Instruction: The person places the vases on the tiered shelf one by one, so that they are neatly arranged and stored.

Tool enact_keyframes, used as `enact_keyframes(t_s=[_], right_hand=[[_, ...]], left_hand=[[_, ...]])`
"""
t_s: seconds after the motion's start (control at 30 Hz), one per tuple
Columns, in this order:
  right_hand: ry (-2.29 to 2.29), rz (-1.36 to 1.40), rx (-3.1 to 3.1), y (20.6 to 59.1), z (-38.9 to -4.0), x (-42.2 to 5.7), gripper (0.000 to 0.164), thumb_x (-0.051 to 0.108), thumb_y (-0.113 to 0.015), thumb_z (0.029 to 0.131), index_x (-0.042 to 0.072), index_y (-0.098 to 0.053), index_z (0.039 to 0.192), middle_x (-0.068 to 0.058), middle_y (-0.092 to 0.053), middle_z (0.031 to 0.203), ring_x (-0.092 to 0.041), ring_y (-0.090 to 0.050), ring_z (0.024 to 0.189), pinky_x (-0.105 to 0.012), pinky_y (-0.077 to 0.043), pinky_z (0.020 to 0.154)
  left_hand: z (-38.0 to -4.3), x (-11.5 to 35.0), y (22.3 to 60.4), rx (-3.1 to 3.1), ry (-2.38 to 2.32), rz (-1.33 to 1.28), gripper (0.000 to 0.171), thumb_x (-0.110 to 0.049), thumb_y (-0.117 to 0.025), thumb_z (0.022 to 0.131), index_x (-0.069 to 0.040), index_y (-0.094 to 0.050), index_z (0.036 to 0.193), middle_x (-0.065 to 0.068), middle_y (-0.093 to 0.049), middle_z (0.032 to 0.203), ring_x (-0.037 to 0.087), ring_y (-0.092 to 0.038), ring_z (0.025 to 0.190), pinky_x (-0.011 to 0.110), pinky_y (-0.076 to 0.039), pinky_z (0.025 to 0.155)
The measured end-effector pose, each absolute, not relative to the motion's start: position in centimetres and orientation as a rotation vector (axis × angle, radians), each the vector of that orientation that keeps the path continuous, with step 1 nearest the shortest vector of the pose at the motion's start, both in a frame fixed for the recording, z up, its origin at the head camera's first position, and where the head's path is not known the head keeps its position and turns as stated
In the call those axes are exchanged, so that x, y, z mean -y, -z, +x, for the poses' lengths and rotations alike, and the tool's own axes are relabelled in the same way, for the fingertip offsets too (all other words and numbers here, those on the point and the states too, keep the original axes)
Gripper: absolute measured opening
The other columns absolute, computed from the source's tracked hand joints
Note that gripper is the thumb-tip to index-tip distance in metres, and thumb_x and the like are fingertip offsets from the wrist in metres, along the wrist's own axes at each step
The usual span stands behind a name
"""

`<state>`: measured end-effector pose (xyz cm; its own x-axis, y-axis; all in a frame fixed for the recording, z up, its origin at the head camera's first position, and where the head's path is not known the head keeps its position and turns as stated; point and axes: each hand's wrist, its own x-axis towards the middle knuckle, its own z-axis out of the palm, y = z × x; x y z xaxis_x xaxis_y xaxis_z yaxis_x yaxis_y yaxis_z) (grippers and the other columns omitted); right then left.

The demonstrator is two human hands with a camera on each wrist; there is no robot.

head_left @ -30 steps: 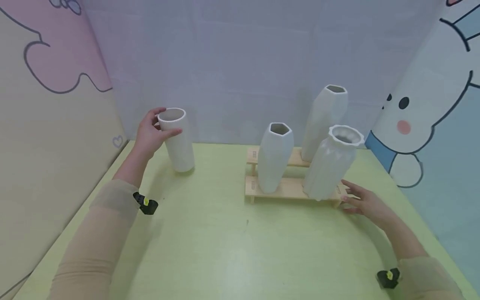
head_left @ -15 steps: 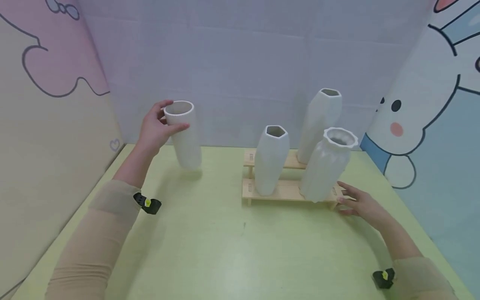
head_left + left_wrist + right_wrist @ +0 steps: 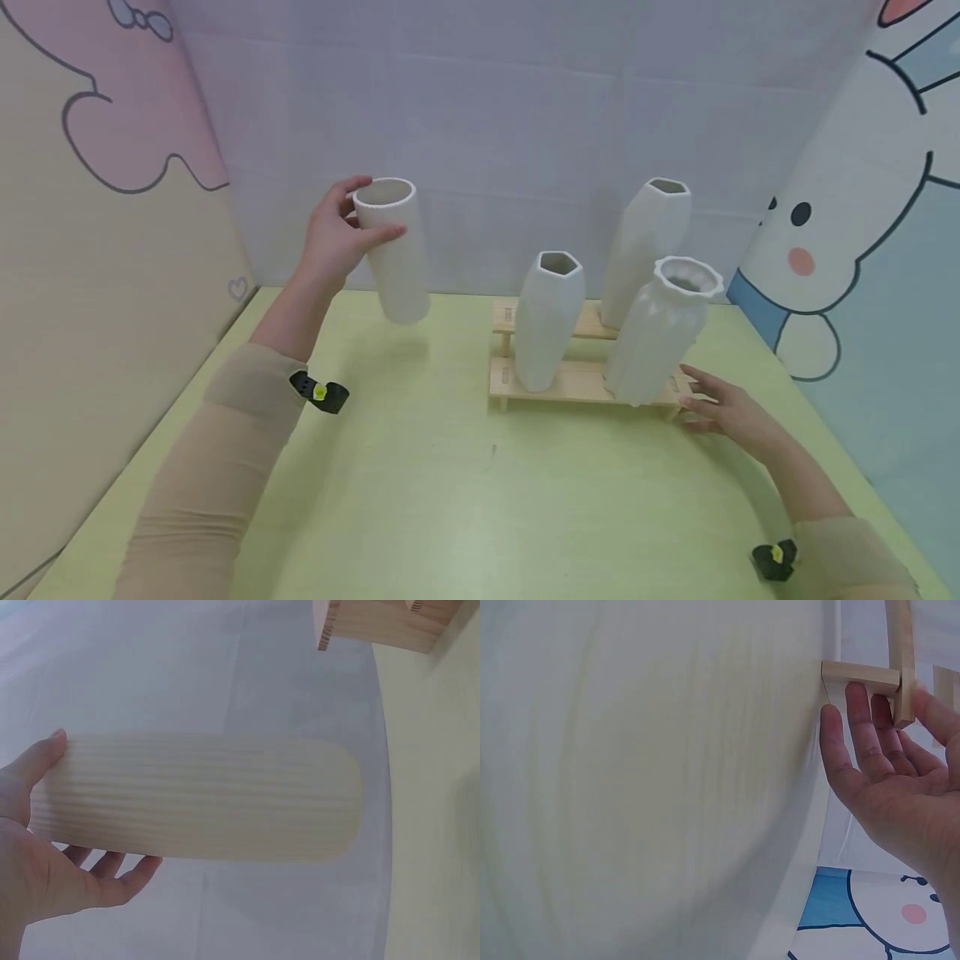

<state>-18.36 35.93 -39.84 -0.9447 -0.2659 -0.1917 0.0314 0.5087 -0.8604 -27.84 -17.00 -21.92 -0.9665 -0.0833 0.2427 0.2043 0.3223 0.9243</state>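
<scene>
In the head view my left hand (image 3: 336, 233) grips a white cylindrical vase (image 3: 401, 267) near its rim, thumb in front and fingers behind. The vase is raised off the table, its shadow below. Fine ribs run along this vase (image 3: 202, 799) in the left wrist view. At the right, my right hand (image 3: 731, 412) holds the end of a two-tier wooden stand (image 3: 577, 379), thumb above the board and fingers beneath. A faceted vase (image 3: 549, 325) and a vase with a scalloped rim (image 3: 660, 333) stand on the lower tier, a taller faceted vase (image 3: 647, 250) on the upper.
The light green table (image 3: 450, 500) meets a pale cloth backdrop (image 3: 480, 150) behind the stand. Side panels with cartoon drawings (image 3: 855, 250) close in the left and right. Both wrists carry a small black camera (image 3: 321, 393).
My left hand has lifted the cylindrical vase off the table and moved it to the right, towards the stand. The right hand stays at the stand's end.
</scene>
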Motion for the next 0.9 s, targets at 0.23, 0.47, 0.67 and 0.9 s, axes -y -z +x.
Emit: enact_keyframes(t_s=[0.23, 0.47, 0.67, 0.9], right_hand=[[1.432, -0.213, -2.448, 39.8, -18.3, -36.0, 0.071, 0.026, -0.05, 0.099, 0.003, -0.008, 0.151, -0.037, -0.015, 0.147, -0.024, -0.058, 0.11, -0.04, -0.054, 0.084], [1.441, -0.214, -2.438, 39.9, -18.4, -36.1, 0.071, 0.026, -0.05, 0.099, 0.003, -0.008, 0.151, -0.037, -0.014, 0.147, -0.017, -0.059, 0.107, -0.039, -0.054, 0.084], [1.433, -0.226, -2.438, 40.1, -18.6, -36.3, 0.072, 0.026, -0.051, 0.098, 0.004, -0.008, 0.151, -0.038, -0.013, 0.147, -0.018, -0.06, 0.106, -0.039, -0.054, 0.084], [1.413, -0.214, -2.446, 40.1, -18.6, -36.2, 0.072, 0.028, -0.051, 0.098, 0.004, -0.008, 0.151, -0.038, -0.014, 0.147, -0.017, -0.06, 0.106, -0.037, -0.054, 0.084]], left_hand=[[-27.7, 15.3, 20.5, 2.301, 1.748, -0.14, 0.08, -0.023, -0.082, 0.073, -0.029, -0.04, 0.14, 0.005, -0.049, 0.135, 0.023, -0.052, 0.114, 0.041, -0.045, 0.098], [-27.5, 14.0, 19.1, 2.284, 1.795, -0.177, 0.08, -0.022, -0.083, 0.073, -0.029, -0.04, 0.14, 0.003, -0.048, 0.135, 0.022, -0.052, 0.114, 0.041, -0.044, 0.099], [-27.3, 12.8, 17.9, 2.26, 1.843, -0.231, 0.079, -0.02, -0.083, 0.073, -0.029, -0.041, 0.139, 0.003, -0.048, 0.135, 0.022, -0.052, 0.115, 0.042, -0.045, 0.098], [-27.0, 11.2, 17.1, 2.216, 1.864, -0.288, 0.078, -0.017, -0.083, 0.071, -0.027, -0.043, 0.137, 0.004, -0.051, 0.131, 0.021, -0.054, 0.111, 0.039, -0.045, 0.096]])
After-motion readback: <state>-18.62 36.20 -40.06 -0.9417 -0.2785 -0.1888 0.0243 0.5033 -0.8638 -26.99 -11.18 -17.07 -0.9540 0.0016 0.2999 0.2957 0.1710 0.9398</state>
